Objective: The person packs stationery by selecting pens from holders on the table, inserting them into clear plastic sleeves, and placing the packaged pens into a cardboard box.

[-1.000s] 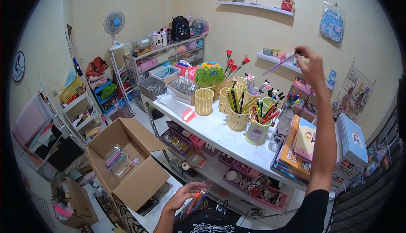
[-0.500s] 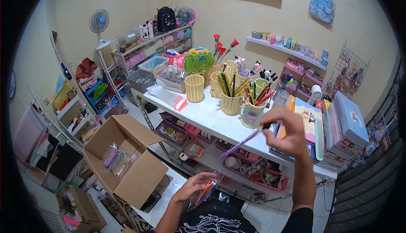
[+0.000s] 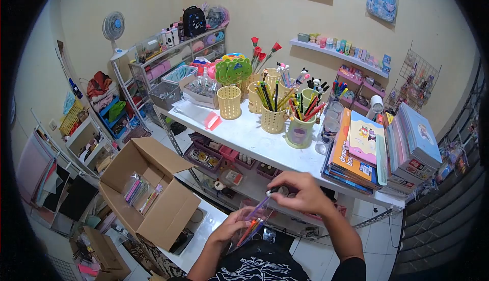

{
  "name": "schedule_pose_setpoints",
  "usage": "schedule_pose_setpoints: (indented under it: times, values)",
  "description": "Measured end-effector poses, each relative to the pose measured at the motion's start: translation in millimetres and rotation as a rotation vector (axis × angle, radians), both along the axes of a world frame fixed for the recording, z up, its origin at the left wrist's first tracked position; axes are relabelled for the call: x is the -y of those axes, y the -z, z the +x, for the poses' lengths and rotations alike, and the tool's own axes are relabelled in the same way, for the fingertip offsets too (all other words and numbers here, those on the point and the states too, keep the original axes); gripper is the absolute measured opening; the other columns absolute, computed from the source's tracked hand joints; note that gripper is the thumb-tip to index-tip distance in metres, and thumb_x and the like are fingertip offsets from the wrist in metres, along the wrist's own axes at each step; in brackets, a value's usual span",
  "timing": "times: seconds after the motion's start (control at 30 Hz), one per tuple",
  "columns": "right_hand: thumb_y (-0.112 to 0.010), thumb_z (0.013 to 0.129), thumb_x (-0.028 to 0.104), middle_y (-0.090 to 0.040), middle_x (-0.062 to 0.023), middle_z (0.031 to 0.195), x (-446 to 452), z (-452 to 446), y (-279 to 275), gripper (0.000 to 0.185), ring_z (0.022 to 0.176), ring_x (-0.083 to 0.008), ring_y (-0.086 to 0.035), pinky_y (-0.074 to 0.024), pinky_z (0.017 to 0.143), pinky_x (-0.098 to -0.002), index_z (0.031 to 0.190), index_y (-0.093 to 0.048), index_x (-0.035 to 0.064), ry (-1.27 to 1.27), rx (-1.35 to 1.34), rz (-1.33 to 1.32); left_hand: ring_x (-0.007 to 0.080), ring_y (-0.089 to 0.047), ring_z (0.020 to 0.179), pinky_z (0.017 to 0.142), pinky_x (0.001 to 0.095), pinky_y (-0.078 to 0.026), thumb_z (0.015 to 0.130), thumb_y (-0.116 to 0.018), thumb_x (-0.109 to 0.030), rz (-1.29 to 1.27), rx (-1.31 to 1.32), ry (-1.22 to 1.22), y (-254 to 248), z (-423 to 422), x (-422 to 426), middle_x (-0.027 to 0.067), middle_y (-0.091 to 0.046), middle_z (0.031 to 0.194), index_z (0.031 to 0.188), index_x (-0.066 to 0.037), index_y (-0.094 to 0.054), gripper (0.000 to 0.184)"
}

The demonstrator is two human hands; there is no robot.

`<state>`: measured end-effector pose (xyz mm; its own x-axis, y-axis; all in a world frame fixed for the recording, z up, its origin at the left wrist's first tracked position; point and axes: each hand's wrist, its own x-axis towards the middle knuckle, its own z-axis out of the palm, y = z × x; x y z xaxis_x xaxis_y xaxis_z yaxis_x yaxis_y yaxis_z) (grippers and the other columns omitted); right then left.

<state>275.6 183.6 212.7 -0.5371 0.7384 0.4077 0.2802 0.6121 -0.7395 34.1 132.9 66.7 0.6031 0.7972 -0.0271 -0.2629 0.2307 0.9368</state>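
Close to my body, my left hand [image 3: 230, 227] is closed around a clear plastic bag [image 3: 239, 236] with several orange, white and purple pens [image 3: 250, 228] inside. My right hand [image 3: 301, 195] pinches a purple pen [image 3: 259, 207] near its black-and-white topper. The pen slants down to the left, its lower end at the bag's mouth by my left fingers; whether the tip is inside is unclear. To the left, an open cardboard box [image 3: 168, 220] contains bagged pens [image 3: 136, 192].
Ahead, a white table [image 3: 243, 134] bears a cream basket cup [image 3: 229, 102], a pencil-filled basket [image 3: 273, 120], a green cup [image 3: 300, 132] of pens and stacked books [image 3: 351, 151]. Bins of small goods [image 3: 205, 159] sit on the shelf beneath.
My right hand has come down and left from the table's front edge, carrying the purple pen to the bag. My left hand stays around the bag. The view has shifted slightly.
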Motion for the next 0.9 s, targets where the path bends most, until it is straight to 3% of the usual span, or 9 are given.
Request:
schedule_pose_setpoints:
  times: [0.07, 0.17, 0.37, 0.43, 0.53, 0.77, 0.87, 0.9]
  values:
    - [-0.073, 0.079, 0.011, -0.069, -0.0104, 0.095, -2, -10, 14, 0.023, 0.089, -0.0251, -0.066, -0.0506, 0.079, -0.0342, 0.1, -0.07, 0.0021, -0.127, 0.089, 0.117, 0.0219, -0.053, 0.121, 0.106, 0.0345, -0.036, 0.086, -0.056, -0.014, 0.011, 0.016, 0.003, 0, 0, 1, 0.015, -0.057, 0.128, 0.136, 0.003, -0.042, 0.054]
    - [-0.071, 0.081, 0.011, -0.068, -0.0115, 0.101, 3, -22, 19, 0.022, 0.092, -0.0273, -0.065, -0.0496, 0.083, -0.0364, 0.102, -0.07, 0.0022, -0.122, 0.06, 0.2, 0.0259, -0.054, 0.121, 0.108, 0.0381, -0.035, 0.082, -0.062, -0.022, -0.057, 0.009, -0.107, 1, 0, 7, 0.0168, -0.058, 0.126, 0.132, 0.004, -0.048, 0.058]
    - [-0.068, 0.083, 0.006, -0.067, -0.0116, 0.103, -3, -20, 32, 0.022, 0.093, -0.0261, -0.065, -0.0509, 0.081, -0.0349, 0.105, -0.069, 0.0023, -0.185, 0.086, 0.126, 0.0243, -0.054, 0.118, 0.106, 0.0365, -0.035, 0.082, -0.059, -0.023, -0.038, 0.023, -0.189, -3, -2, 9, 0.0149, -0.058, 0.124, 0.131, 0.004, -0.049, 0.057]
    - [-0.069, 0.083, 0.005, -0.067, -0.0116, 0.103, -2, -23, 31, 0.023, 0.092, -0.0258, -0.065, -0.0513, 0.08, -0.0342, 0.105, -0.069, 0.0025, -0.207, 0.086, 0.109, 0.0189, -0.051, 0.119, 0.105, 0.0312, -0.035, 0.085, -0.053, -0.013, 0.031, 0.042, -0.164, 3, -3, 8, 0.0109, -0.054, 0.127, 0.132, 0.004, -0.045, 0.051]
    - [-0.07, 0.081, 0.004, -0.067, -0.0119, 0.102, 3, -26, 19, 0.023, 0.092, -0.0258, -0.066, -0.0522, 0.08, -0.0337, 0.104, -0.069, 0.0022, -0.187, 0.039, 0.032, 0.0188, -0.049, 0.121, 0.105, 0.032, -0.034, 0.085, -0.053, -0.013, 0.017, 0.029, -0.177, -2, -4, 10, 0.0108, -0.054, 0.128, 0.132, 0.004, -0.045, 0.051]
    - [-0.071, 0.081, 0.004, -0.067, -0.014, 0.11, 3, -28, 19, 0.029, 0.099, -0.0275, -0.066, -0.0515, 0.088, -0.0353, 0.109, -0.067, 0.0013, -0.238, -0.017, -0.055, 0.0204, -0.049, 0.122, 0.107, 0.0345, -0.033, 0.085, -0.053, -0.013, -0.01, 0.033, -0.201, 10, -5, 7, 0.012, -0.053, 0.131, 0.136, 0.004, -0.042, 0.055]
    - [-0.072, 0.079, 0.004, -0.066, -0.015, 0.113, 3, -27, 18, 0.032, 0.103, -0.0281, -0.065, -0.0499, 0.091, -0.0364, 0.111, -0.066, 0.0015, -0.218, -0.034, -0.025, 0.0239, -0.05, 0.123, 0.109, 0.0357, -0.033, 0.085, -0.053, -0.018, 0.055, 0.029, -0.205, 2, -2, 6, 0.0134, -0.053, 0.132, 0.139, 0.005, -0.039, 0.06]
    - [-0.073, 0.078, 0.005, -0.065, -0.0154, 0.114, 2, -27, 17, 0.035, 0.104, -0.0284, -0.064, -0.049, 0.093, -0.0366, 0.111, -0.066, 0.0015, -0.189, -0.08, 0.029, 0.0254, -0.048, 0.124, 0.109, 0.0368, -0.032, 0.085, -0.051, -0.023, 0.04, 0.143, -0.158, 0, -1, 6, 0.0147, -0.052, 0.133, 0.138, 0.005, -0.041, 0.061]
